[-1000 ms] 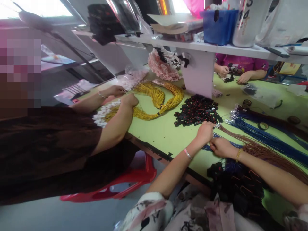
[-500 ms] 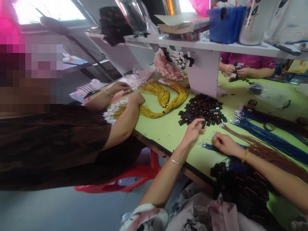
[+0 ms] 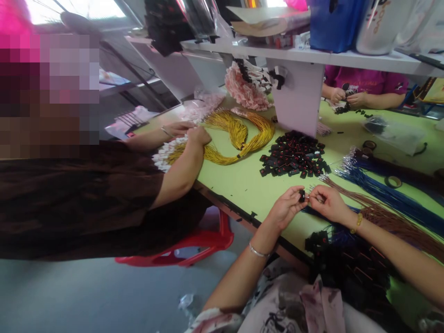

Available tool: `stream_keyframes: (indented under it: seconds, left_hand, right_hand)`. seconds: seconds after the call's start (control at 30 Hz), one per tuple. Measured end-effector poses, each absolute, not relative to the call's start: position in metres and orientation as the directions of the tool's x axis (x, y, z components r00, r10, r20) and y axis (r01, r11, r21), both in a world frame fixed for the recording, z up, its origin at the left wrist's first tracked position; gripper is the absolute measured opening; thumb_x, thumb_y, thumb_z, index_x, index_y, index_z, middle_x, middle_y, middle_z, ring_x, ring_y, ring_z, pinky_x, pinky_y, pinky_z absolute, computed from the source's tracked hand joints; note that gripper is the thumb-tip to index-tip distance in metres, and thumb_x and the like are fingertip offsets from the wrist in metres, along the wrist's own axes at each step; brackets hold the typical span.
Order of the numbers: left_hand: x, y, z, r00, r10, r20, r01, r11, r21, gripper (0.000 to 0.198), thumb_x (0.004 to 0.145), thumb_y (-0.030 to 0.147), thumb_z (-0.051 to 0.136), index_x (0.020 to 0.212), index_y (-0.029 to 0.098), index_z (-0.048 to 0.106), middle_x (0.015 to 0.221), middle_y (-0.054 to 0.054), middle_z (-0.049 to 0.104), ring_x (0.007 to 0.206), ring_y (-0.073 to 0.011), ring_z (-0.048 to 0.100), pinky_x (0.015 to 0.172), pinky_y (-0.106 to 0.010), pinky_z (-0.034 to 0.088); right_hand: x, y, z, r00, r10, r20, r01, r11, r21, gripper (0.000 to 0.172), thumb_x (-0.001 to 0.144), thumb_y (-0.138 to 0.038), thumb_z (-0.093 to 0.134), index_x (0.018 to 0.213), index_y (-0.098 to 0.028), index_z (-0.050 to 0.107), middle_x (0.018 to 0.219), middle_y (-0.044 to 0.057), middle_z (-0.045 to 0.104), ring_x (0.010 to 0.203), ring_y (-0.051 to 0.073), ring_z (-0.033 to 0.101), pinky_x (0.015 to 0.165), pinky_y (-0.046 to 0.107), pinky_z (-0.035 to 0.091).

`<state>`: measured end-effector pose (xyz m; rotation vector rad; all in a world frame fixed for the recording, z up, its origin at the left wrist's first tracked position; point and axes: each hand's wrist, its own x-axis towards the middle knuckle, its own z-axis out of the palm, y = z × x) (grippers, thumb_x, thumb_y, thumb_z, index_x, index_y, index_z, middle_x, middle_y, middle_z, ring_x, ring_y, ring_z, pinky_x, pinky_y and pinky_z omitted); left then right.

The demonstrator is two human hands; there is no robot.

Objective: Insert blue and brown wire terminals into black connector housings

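Between the thumb and fingers of my left hand (image 3: pixel 287 206) is a small black connector housing (image 3: pixel 302 196). My right hand (image 3: pixel 326 202) is closed in a pinch right beside it, on the thin end of a wire (image 3: pixel 308 197) that meets the housing. The two hands nearly touch above the near table edge. Beyond them lies a heap of black connector housings (image 3: pixel 294 155) with small red marks. Bundles of brown wires (image 3: pixel 350 196) and blue wires (image 3: pixel 378 192) with metal tips lie to the right. Finished-looking black pieces with wires (image 3: pixel 350 263) hang near my lap.
At the left a co-worker's hands (image 3: pixel 199 134) handle yellow wires (image 3: pixel 222 157) with white connectors. Another person's hands (image 3: pixel 347 99) work across the table. A shelf (image 3: pixel 249 52) overhangs the table (image 3: pixel 236 185). Rolls of tape (image 3: pixel 393 181) lie at the right; a red stool (image 3: pixel 194 245) stands below.
My left hand has moved from the edge of the black heap toward me, now with one housing. My right hand has lifted from the blue wires and met it.
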<state>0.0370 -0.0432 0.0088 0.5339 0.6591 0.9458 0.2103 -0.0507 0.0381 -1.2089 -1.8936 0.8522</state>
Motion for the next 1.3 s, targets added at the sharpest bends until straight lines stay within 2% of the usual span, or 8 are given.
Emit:
stream_keyframes:
  seconds: [0.13,0.6,0.77,0.9,1.1,1.2,1.3]
  left_hand:
    - [0.038,-0.045,0.007,0.433,0.859,-0.274,-0.569,0.496,0.655,0.029,0.076,0.014,0.066,0.105,0.013,0.06,0.088,-0.006,0.065,0.079,-0.0119,0.063,0.079,-0.024,0.052]
    - [0.041,-0.051,0.006,0.403,0.874,-0.27,-0.569,0.471,0.674,0.031,0.07,0.019,0.074,0.098,0.014,0.061,0.085,-0.003,0.063,0.078,-0.0101,0.061,0.079,-0.025,0.052]
    - [0.044,-0.054,0.006,0.335,0.889,-0.311,-0.531,0.451,0.718,0.036,0.064,0.024,0.079,0.094,0.015,0.061,0.078,0.0,0.06,0.072,-0.0093,0.06,0.075,-0.027,0.054]
    - [0.045,-0.057,0.006,0.255,0.897,-0.361,-0.513,0.442,0.736,0.04,0.06,0.027,0.082,0.092,0.015,0.062,0.077,0.001,0.06,0.067,-0.0079,0.059,0.069,-0.023,0.052]
    - [0.05,-0.061,0.005,0.166,0.933,-0.32,-0.481,0.361,0.799,0.041,0.059,0.029,0.081,0.091,0.014,0.061,0.079,-0.001,0.061,0.07,-0.0093,0.059,0.069,-0.024,0.051]
    - [0.051,-0.061,0.007,0.129,0.947,-0.294,-0.439,0.32,0.839,0.04,0.06,0.029,0.081,0.091,0.013,0.061,0.079,-0.002,0.062,0.069,-0.01,0.058,0.068,-0.025,0.051]
    - [0.051,-0.059,0.009,0.172,0.934,-0.314,-0.467,0.358,0.808,0.039,0.061,0.028,0.08,0.092,0.014,0.06,0.079,-0.001,0.062,0.069,-0.0097,0.059,0.072,-0.027,0.052]
  right_hand:
    - [0.21,-0.052,0.041,-0.318,0.905,0.284,0.525,0.417,-0.742,0.013,0.075,-0.018,0.054,0.063,-0.018,0.051,0.057,-0.004,0.045,0.053,0.008,0.038,0.052,0.021,0.028]
    - [0.208,-0.052,0.04,-0.31,0.919,0.244,0.555,0.383,-0.738,0.014,0.073,-0.019,0.054,0.06,-0.017,0.052,0.052,-0.005,0.044,0.049,0.008,0.036,0.05,0.021,0.027]
    - [0.206,-0.051,0.036,-0.33,0.912,0.246,0.534,0.394,-0.748,0.015,0.073,-0.016,0.053,0.058,-0.018,0.049,0.053,-0.005,0.043,0.051,0.008,0.037,0.052,0.021,0.028]
    - [0.207,-0.05,0.033,-0.372,0.899,0.23,0.52,0.408,-0.751,0.015,0.076,-0.017,0.051,0.061,-0.018,0.051,0.056,-0.004,0.046,0.054,0.009,0.04,0.053,0.021,0.03]
    - [0.207,-0.05,0.031,-0.381,0.901,0.207,0.58,0.407,-0.706,0.015,0.075,-0.016,0.052,0.06,-0.018,0.049,0.054,-0.003,0.047,0.051,0.009,0.038,0.051,0.021,0.027]
    - [0.207,-0.049,0.028,-0.358,0.916,0.179,0.555,0.363,-0.748,0.016,0.076,-0.019,0.051,0.06,-0.018,0.049,0.054,-0.003,0.047,0.051,0.008,0.037,0.05,0.021,0.028]
    - [0.208,-0.046,0.024,-0.32,0.945,0.073,0.475,0.227,-0.85,0.016,0.077,-0.024,0.05,0.063,-0.017,0.051,0.055,-0.003,0.048,0.05,0.008,0.038,0.048,0.02,0.03]
